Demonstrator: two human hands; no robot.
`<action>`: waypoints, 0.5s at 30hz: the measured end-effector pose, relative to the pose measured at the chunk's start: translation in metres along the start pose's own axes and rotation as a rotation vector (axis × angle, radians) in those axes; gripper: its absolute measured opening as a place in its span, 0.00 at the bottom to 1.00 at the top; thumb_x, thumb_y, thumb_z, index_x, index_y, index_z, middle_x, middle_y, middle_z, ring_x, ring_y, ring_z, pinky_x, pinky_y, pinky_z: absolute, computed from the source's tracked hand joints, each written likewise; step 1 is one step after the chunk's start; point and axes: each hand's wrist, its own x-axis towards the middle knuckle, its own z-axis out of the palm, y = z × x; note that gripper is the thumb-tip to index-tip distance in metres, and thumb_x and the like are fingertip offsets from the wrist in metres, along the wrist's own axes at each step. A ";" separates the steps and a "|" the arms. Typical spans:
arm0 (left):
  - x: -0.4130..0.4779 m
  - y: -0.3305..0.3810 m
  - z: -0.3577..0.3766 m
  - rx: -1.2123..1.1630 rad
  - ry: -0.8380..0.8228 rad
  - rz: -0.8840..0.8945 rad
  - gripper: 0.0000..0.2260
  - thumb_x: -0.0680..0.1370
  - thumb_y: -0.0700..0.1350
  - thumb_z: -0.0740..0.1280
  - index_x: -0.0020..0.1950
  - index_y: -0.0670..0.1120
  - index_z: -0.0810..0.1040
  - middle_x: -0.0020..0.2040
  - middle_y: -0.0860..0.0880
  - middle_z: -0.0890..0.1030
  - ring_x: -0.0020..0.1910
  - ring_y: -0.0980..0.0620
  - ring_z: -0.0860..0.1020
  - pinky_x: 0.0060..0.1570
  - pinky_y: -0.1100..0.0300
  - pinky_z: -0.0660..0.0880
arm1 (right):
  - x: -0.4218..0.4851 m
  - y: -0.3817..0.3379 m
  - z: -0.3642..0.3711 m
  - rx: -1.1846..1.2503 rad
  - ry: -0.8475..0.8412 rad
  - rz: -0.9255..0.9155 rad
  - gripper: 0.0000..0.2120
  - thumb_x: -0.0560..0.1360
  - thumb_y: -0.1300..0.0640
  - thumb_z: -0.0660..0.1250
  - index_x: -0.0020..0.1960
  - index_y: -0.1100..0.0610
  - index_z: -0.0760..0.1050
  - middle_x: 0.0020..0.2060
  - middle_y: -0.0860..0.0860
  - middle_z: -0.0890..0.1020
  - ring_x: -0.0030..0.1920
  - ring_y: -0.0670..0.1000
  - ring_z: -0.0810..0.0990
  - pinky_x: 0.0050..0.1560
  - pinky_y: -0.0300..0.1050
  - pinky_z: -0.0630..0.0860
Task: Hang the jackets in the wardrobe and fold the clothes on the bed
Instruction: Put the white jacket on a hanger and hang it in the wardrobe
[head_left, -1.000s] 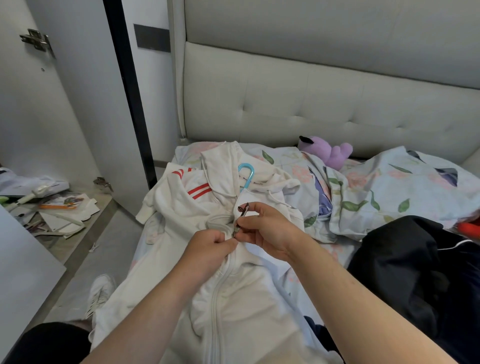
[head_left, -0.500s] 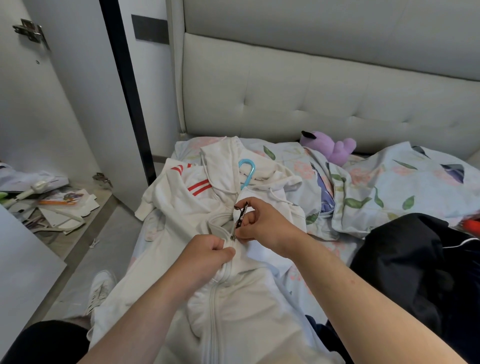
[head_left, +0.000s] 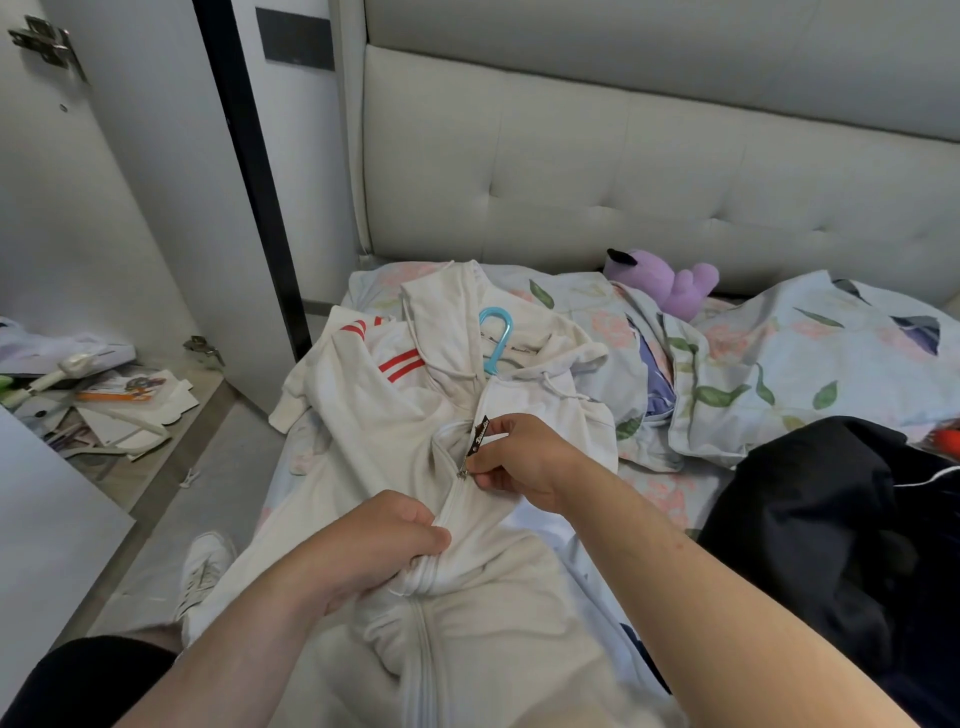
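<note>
Left hand (head_left: 374, 545) grips white red-striped zip jacket (head_left: 363, 441), right hand (head_left: 524, 462) pinches its zipper pull (head_left: 478, 436) | zip part-closed, jacket unhung | black garment (head_left: 831, 519), 4 o'clock, apparently unfolded.

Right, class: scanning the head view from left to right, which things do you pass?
Scattered papers and boxes on the floor → white shoe → curved blue plastic hanger hook → purple plush toy → crumpled black garment.

free: floor (head_left: 221, 467) left of bed (head_left: 667, 491) | obstacles: black garment (head_left: 831, 519) right, plush toy (head_left: 670, 283) ahead
</note>
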 end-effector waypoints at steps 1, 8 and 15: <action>0.000 -0.001 -0.003 0.015 -0.028 -0.007 0.17 0.73 0.48 0.70 0.31 0.50 0.65 0.28 0.51 0.64 0.27 0.54 0.61 0.30 0.58 0.57 | 0.002 0.001 0.000 0.008 0.009 0.006 0.17 0.69 0.75 0.71 0.56 0.65 0.74 0.34 0.57 0.83 0.32 0.54 0.79 0.40 0.45 0.81; 0.002 0.004 -0.037 0.142 -0.216 -0.127 0.16 0.77 0.42 0.69 0.31 0.49 0.69 0.29 0.50 0.70 0.28 0.54 0.70 0.30 0.62 0.69 | 0.002 0.014 0.008 0.067 -0.084 0.003 0.09 0.72 0.74 0.67 0.42 0.61 0.76 0.31 0.55 0.80 0.28 0.51 0.78 0.32 0.41 0.79; 0.033 0.027 -0.008 0.296 0.162 0.002 0.15 0.72 0.49 0.67 0.30 0.49 0.65 0.29 0.53 0.67 0.30 0.52 0.67 0.31 0.58 0.60 | 0.003 0.007 -0.003 0.085 -0.155 0.020 0.07 0.76 0.73 0.66 0.45 0.63 0.77 0.36 0.56 0.79 0.32 0.50 0.78 0.35 0.40 0.78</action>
